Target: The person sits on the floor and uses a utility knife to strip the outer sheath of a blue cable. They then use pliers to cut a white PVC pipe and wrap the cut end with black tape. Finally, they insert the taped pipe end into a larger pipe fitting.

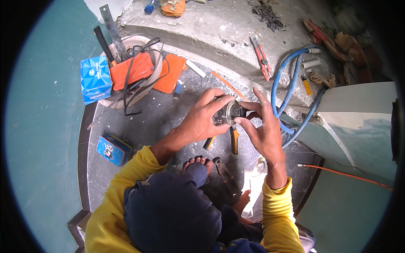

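Note:
Over the middle of the floor, my left hand (pixel 199 114) wraps round a dark, ridged cylindrical metal part (pixel 225 113) with a silvery collar and a black end. The thumb and fingers of my right hand (pixel 263 126) close on the black end from the other side, its index finger pointing upward. Beneath the part, partly hidden by my hands, lie tools with orange-and-black handles (pixel 234 141). A pair of dark pincers (pixel 225 175) rests on the tiles beside my bare foot (pixel 198 162).
At the left, a pale bucket (pixel 159 63) holds an orange case (pixel 133 69), black cords and long tools. Blue boxes (pixel 95 78) stand nearby. Right of my hands, a blue hose (pixel 276 90) curls off a concrete step, below red-handled cutters (pixel 262 61). An orange cable (pixel 341 172) runs along the right.

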Demonstrator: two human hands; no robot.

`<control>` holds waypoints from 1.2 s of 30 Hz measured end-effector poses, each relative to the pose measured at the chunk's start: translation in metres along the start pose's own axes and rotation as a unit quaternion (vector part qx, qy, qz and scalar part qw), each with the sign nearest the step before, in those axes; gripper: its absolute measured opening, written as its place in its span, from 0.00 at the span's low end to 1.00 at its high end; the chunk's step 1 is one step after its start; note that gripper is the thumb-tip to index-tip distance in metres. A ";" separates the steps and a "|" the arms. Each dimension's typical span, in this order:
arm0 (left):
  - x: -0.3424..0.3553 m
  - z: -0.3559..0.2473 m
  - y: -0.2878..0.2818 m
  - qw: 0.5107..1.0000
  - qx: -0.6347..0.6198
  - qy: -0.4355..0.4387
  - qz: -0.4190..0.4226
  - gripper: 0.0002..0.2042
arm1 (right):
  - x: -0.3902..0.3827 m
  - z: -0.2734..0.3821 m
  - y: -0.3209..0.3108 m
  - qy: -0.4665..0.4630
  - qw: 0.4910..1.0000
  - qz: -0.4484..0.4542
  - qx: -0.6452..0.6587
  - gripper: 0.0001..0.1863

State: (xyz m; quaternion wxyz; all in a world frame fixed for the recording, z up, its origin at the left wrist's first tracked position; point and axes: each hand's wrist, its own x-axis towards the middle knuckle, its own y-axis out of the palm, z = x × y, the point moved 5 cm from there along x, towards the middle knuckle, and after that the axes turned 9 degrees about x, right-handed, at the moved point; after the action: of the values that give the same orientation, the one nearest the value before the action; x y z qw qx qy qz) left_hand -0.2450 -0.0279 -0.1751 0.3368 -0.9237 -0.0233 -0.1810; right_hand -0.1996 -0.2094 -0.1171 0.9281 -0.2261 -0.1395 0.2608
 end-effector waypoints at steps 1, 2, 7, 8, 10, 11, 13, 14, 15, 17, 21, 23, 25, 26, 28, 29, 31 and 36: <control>0.000 0.001 0.001 1.000 -0.002 -0.003 0.002 0.37 | 0.001 0.000 0.001 0.010 1.000 0.005 -0.028 0.48; -0.001 0.003 0.002 1.000 -0.003 -0.006 0.004 0.37 | 0.002 0.000 0.002 0.021 0.998 0.011 -0.057 0.48; 0.000 0.000 0.003 1.000 -0.010 -0.007 0.013 0.36 | -0.002 -0.004 0.000 -0.043 0.999 0.003 0.012 0.45; 0.000 -0.001 0.003 1.000 -0.012 -0.008 0.010 0.36 | -0.002 -0.008 0.000 -0.044 0.999 0.004 0.028 0.45; 0.001 -0.003 0.003 1.000 -0.008 0.000 0.001 0.36 | -0.005 -0.009 0.002 -0.002 1.000 -0.003 0.011 0.44; 0.001 -0.004 0.002 1.000 -0.001 0.008 -0.005 0.36 | -0.007 -0.011 0.004 0.039 0.999 -0.009 -0.003 0.42; 0.002 -0.004 0.001 1.000 0.007 0.014 -0.007 0.36 | -0.006 -0.007 0.004 0.073 0.996 -0.014 -0.041 0.41; 0.002 -0.005 0.002 1.000 0.006 0.013 -0.005 0.36 | -0.006 -0.006 0.003 0.091 0.994 -0.017 -0.060 0.41; 0.001 -0.005 0.002 1.000 0.004 0.009 -0.002 0.36 | -0.006 -0.005 0.000 0.029 0.996 -0.031 -0.082 0.41; 0.001 -0.003 0.003 1.000 -0.010 -0.004 -0.003 0.36 | -0.005 -0.006 -0.004 -0.036 0.999 -0.017 0.003 0.41; 0.000 -0.006 0.003 1.000 -0.009 0.004 -0.010 0.36 | -0.008 -0.009 -0.001 0.053 0.998 0.000 0.029 0.42; 0.000 -0.008 0.006 1.000 -0.005 0.018 -0.002 0.36 | -0.007 -0.010 0.000 0.148 0.987 0.020 -0.062 0.43; 0.000 -0.008 0.007 1.000 -0.006 0.017 0.000 0.36 | -0.003 -0.002 -0.004 0.012 0.998 -0.023 -0.057 0.43; 0.001 -0.008 0.007 1.000 -0.012 0.010 -0.002 0.36 | -0.003 0.002 -0.008 -0.057 0.996 -0.044 -0.054 0.43; -0.001 -0.007 0.007 1.000 -0.018 -0.001 -0.004 0.36 | -0.005 -0.003 -0.008 -0.050 0.998 -0.025 0.030 0.45; -0.001 -0.007 0.006 1.000 -0.019 -0.004 -0.006 0.36 | -0.006 -0.008 -0.006 -0.022 0.998 -0.015 0.064 0.46; 0.001 -0.009 0.005 1.000 -0.013 0.003 -0.018 0.36 | -0.008 -0.010 -0.004 0.039 0.996 -0.016 0.081 0.44; 0.002 -0.007 -0.001 1.000 0.002 0.000 -0.016 0.36 | -0.006 0.005 -0.001 0.045 0.996 0.005 -0.074 0.44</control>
State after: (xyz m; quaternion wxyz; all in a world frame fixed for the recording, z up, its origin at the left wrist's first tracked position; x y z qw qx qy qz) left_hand -0.2455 -0.0319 -0.1694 0.3356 -0.9227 -0.0381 -0.1861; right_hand -0.2061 -0.2119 -0.1134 0.9130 -0.3063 -0.1150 0.2435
